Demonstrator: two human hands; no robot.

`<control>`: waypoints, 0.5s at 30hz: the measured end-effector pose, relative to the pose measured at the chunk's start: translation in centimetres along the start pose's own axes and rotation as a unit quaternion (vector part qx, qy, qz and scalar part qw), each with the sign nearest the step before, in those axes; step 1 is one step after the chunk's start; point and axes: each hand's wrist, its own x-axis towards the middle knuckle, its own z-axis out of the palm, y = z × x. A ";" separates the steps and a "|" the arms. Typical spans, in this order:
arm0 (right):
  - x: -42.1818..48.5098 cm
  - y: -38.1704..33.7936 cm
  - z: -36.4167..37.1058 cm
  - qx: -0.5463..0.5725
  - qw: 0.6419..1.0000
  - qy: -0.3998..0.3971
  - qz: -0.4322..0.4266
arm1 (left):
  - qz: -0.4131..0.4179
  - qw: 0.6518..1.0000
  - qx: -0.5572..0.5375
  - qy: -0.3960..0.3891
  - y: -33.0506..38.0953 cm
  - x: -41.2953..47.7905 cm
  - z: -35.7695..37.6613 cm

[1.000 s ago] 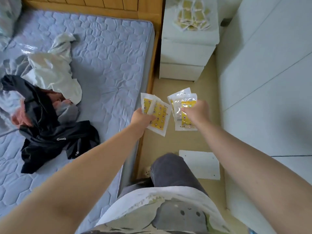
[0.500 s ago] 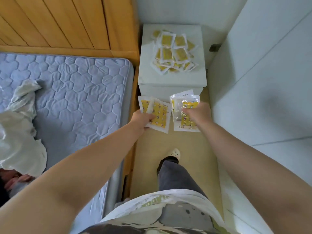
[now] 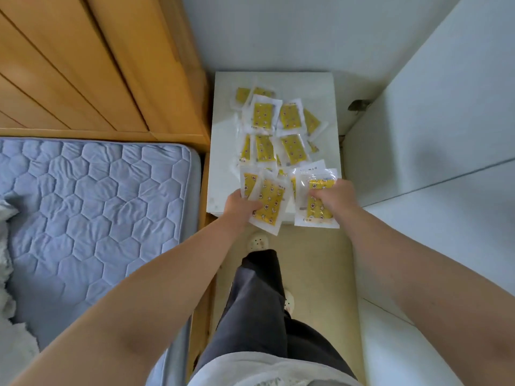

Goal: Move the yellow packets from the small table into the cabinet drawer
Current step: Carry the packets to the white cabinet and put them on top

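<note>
Left hand [image 3: 240, 208] and right hand [image 3: 335, 198], apart, are each pinching fanned yellow packets [image 3: 269, 203] over the small table [image 3: 223, 160] near edge; risk: slick outer packets slipping loose.

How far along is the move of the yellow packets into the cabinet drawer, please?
Done: nothing confirmable, since no open drawer is in view. In hand: the left hand grips two packets, the right hand grips a small bunch. Left: a scattered pile of packets lies on the small table.
</note>
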 end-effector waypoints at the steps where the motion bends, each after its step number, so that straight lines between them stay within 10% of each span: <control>1: 1.4 -1.4 0.3 0.005 1.000 0.002 0.005 | 0.008 1.000 0.020 0.003 1.3 1.7 -0.1; 11: 14.8 -11.0 5.7 0.038 0.999 -0.020 -0.009 | 0.102 0.990 0.095 -0.014 10.1 15.8 1.0; 15: 17.9 -9.1 8.4 -0.270 0.960 -0.029 -0.066 | 0.157 0.857 0.490 -0.028 7.9 19.2 2.0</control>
